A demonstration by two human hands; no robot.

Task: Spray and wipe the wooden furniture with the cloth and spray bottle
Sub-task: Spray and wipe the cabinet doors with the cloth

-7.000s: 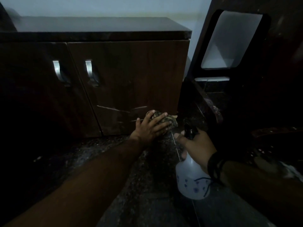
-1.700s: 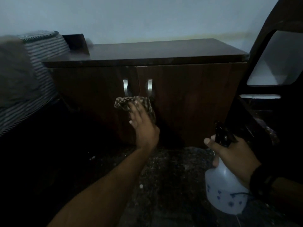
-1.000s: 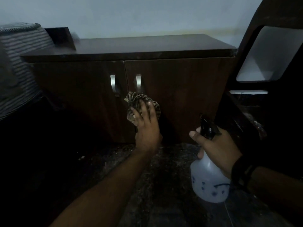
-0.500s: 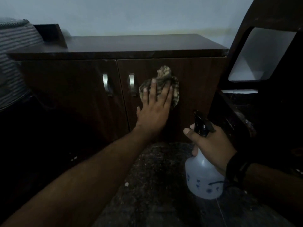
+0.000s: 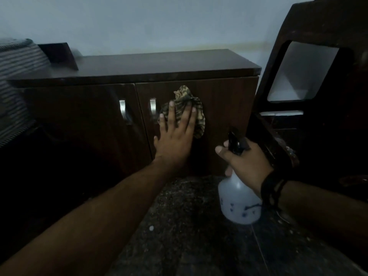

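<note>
A dark wooden cabinet (image 5: pixel 227 100) with two doors and metal handles stands against the wall. My left hand (image 5: pixel 175 134) lies flat on the right door, fingers spread, pressing a patterned cloth (image 5: pixel 184 96) against the wood just right of the right handle (image 5: pixel 153 106). My right hand (image 5: pixel 244 160) grips the neck of a white spray bottle (image 5: pixel 238 202) with a black trigger head, held low in front of the door's lower right part, its nozzle toward the cabinet.
A dark wooden chair or frame (image 5: pixel 310 22) rises at the right, close to the cabinet's side. Striped fabric (image 5: pixel 14 80) lies at the far left. A dark wedge-shaped piece (image 5: pixel 59 54) sits on the cabinet top. The speckled floor (image 5: pixel 179 226) is below.
My left hand has carried the cloth up from the lower middle of the doors to the upper part of the right door. The bottle has stayed low at the right.
</note>
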